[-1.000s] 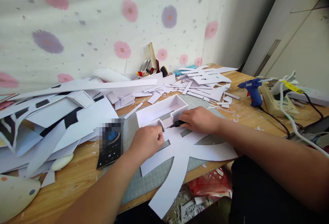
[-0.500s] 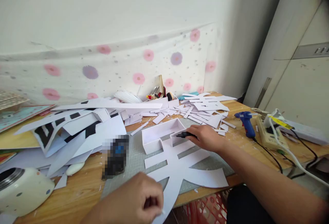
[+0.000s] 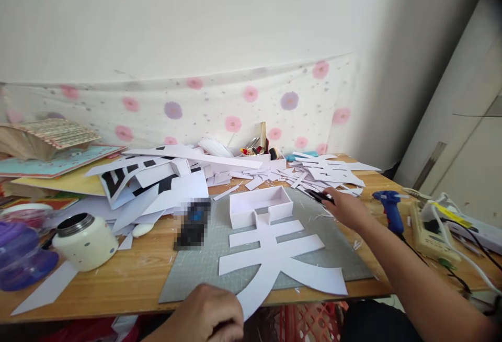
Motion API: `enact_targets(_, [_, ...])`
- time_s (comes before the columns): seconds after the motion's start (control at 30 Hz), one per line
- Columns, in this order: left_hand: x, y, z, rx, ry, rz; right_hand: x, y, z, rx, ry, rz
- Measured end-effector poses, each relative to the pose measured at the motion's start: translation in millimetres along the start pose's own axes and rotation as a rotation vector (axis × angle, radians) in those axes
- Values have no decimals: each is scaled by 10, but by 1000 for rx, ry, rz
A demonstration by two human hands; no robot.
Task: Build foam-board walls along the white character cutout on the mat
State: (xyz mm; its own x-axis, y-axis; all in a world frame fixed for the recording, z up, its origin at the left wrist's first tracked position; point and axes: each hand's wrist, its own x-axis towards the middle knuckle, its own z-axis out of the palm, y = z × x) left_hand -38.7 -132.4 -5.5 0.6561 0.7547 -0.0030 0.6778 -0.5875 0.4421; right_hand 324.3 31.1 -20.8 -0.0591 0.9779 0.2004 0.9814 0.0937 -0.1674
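A white cut-out shape point(image 3: 270, 250) with several curved arms lies on the grey-green cutting mat point(image 3: 188, 279). At its upper end stands a white open-topped box form point(image 3: 243, 216) with thin upright walls. My right hand point(image 3: 345, 207) is closed around a black tool point(image 3: 319, 195) over the mat's upper right part, apart from the box form. Near the mat's front edge my left hand point(image 3: 214, 313) has its fingers curled beside the shape's lower left arm; what it holds, if anything, is hidden.
White scraps point(image 3: 298, 174) and cut sheets point(image 3: 164, 190) lie at the back and left. A blue glue gun point(image 3: 390, 211) and a power strip point(image 3: 431, 232) are on the right. A dotted jar point(image 3: 86, 245) and a purple container point(image 3: 23, 258) stand at the left.
My right hand has moved right with the black tool, away from the box form's wall. My left hand is lower in view. The view has shifted, showing more of the table's left side.
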Motion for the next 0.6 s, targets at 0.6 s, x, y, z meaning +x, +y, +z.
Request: enact_targets(0.6, [1296, -776, -367, 226, 449, -35, 63, 269, 320, -160, -65, -67])
